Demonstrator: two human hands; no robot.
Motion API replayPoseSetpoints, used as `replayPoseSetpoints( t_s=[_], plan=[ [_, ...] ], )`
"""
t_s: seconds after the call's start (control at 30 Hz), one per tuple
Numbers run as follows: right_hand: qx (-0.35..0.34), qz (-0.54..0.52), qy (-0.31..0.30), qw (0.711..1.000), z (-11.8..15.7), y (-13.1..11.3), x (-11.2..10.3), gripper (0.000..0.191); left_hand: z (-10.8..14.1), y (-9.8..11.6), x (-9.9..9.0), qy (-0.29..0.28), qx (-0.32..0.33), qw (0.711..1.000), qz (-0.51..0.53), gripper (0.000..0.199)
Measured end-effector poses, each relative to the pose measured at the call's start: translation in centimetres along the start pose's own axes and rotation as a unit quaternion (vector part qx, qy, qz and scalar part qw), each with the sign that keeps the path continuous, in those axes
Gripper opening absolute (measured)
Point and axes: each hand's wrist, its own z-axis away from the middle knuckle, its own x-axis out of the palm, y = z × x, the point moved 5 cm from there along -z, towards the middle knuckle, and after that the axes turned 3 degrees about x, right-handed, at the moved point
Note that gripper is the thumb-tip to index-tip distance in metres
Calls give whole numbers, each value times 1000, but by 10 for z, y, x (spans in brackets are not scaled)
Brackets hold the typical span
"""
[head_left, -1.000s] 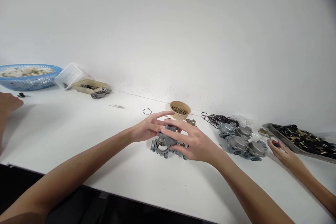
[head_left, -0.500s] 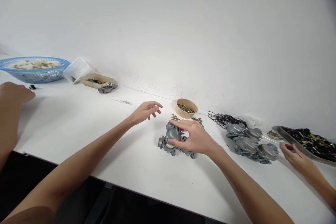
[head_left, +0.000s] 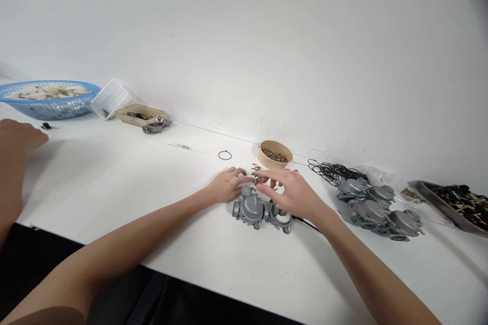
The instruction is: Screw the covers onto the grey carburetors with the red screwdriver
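Note:
Two joined grey metal carburetor bodies [head_left: 252, 207] lie on the white table, the left one capped by a domed cover and the right one with an open round top. Just behind them is a small pile of brass screws [head_left: 257, 179]. My left hand [head_left: 229, 184] rests at the left of that pile, fingers apart, a fingertip at the screws. Over the pile's right side hangs my right hand [head_left: 292, 190], its thumb and index finger apart and its other fingers curled. Nothing shows in either hand. A tan round tub [head_left: 275, 155] of brass screws stands behind.
Several carburetors [head_left: 377, 208], black rings [head_left: 335, 171] and a metal tray [head_left: 438, 203] of dark parts are at the right. One black ring [head_left: 224, 155] lies behind my left hand. Far left: a blue basket [head_left: 57, 109], small containers, another person's hand [head_left: 23, 134].
My right hand has left the carburetor's domed cover and moved to the screws. My left hand has come down beside them. A lone ring now shows on the table; the person's hand at the right is gone.

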Motion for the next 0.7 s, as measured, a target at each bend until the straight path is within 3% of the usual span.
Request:
replayPoseSetpoints(
  t_s=[0.1, 0.23, 0.37, 0.5, 0.7],
  plan=[
    [47, 39, 15, 998, -14, 32, -6, 33, -4, -1, 3, -2, 10, 1000, -27, 43],
    [35, 72, -64, 995, -24, 62, 16, 25, -4, 0, 3, -4, 20, 998, -52, 34],
    [13, 57, -94, 994, -24, 71, 33, 27, -9, 0, -1, 0, 19, 1000, -23, 35],
    [-3, 39, -95, 995, -26, 75, 35, 25, -25, 1, -2, -15, 48, 997, 54, 37],
    [-29, 15, -116, 993, -29, 85, 46, 24, -37, 2, 3, -39, 70, 993, 87, 31]
  ],
)
